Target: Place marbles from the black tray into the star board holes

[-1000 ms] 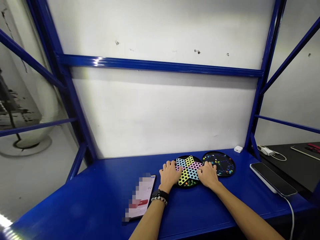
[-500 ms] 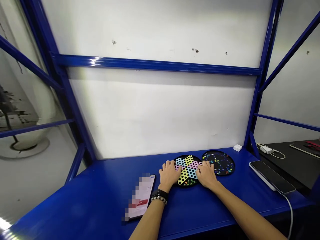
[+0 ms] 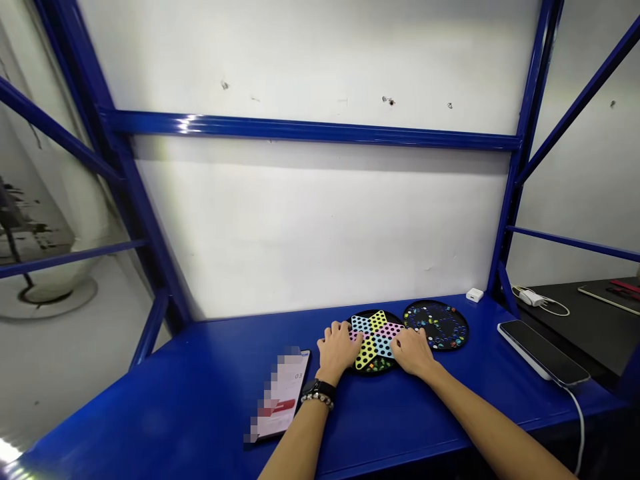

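A star-shaped Chinese checkers board (image 3: 371,340) with yellow, blue and pink sections and rows of black holes lies on a round black tray (image 3: 385,367). Small coloured pieces show in the tray below the star. My left hand (image 3: 339,348) is closed at the board's left side, its thumb reaching onto a pink point and its fingers over the edge. At the right side my right hand (image 3: 413,350) has its thumb by the blue section and its fingers curled at the edge. Their undersides are hidden.
A second round black tray (image 3: 440,327) holds several coloured pieces. A phone (image 3: 287,400) with a lit screen lies at my left. Further right are a white case (image 3: 475,295) and a dark phone (image 3: 545,352) on a white stand with a cable. Blue posts frame the table.
The fingers of my right hand have curled slightly lower at the board's right edge. My left hand and the board stay almost still.
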`<control>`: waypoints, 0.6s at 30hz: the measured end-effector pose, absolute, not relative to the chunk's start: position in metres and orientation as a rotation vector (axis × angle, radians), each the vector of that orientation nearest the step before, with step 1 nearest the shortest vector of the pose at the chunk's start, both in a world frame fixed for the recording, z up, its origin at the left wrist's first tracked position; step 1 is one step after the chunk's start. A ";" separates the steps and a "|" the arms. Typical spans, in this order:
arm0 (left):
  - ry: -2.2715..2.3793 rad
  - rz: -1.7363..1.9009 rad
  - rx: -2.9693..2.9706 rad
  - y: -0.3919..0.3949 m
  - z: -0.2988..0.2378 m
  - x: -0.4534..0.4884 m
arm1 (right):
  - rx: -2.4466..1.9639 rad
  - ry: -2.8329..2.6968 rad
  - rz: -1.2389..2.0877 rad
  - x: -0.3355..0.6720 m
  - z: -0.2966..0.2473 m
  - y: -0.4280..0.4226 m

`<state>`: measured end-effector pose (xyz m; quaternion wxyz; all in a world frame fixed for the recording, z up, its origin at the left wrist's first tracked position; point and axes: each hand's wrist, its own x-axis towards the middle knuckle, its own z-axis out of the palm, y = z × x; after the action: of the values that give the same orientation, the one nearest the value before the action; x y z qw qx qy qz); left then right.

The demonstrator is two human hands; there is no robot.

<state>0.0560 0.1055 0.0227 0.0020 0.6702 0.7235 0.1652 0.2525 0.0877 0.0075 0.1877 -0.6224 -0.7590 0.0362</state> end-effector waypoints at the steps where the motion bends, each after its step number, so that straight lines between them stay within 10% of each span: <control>1: 2.271 0.513 2.103 0.106 0.023 0.056 | -1.753 -2.147 0.101 0.252 0.008 0.087; 18: 2.213 0.586 2.055 0.103 0.038 0.051 | -2.107 -1.573 0.130 0.325 0.019 0.117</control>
<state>0.0513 0.1026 0.0377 0.0327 0.6675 0.7191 0.1904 0.3251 0.1165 0.0191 0.2517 -0.7746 -0.5783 0.0479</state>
